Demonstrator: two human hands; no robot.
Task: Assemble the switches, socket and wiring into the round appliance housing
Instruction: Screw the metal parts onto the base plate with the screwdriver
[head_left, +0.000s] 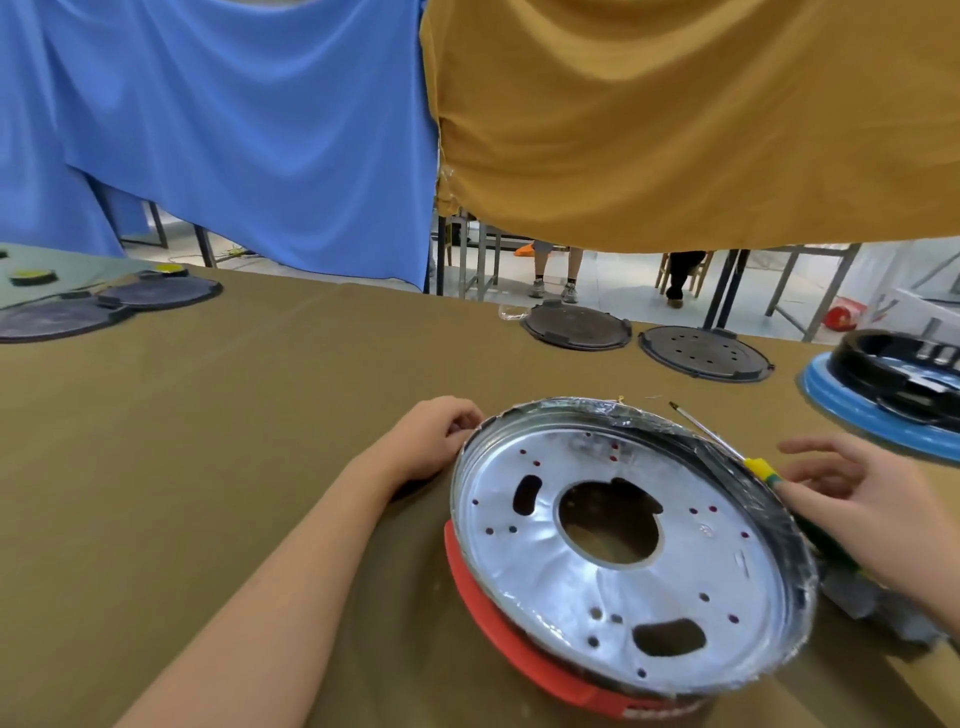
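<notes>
Hands — left (434, 439), right (852, 493) — at housing (613, 545)

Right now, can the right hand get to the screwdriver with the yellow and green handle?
Probably yes. The right hand is open, fingers spread, right beside the screwdriver, which lies past the far right rim of the round housing. Nothing sits between them. The left hand holds the housing's far left rim.

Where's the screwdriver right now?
In the head view the screwdriver lies on the table to the right of the round housing, its shaft slanting along the housing's far right rim, its yellow-green handle just beside the right hand.
</notes>
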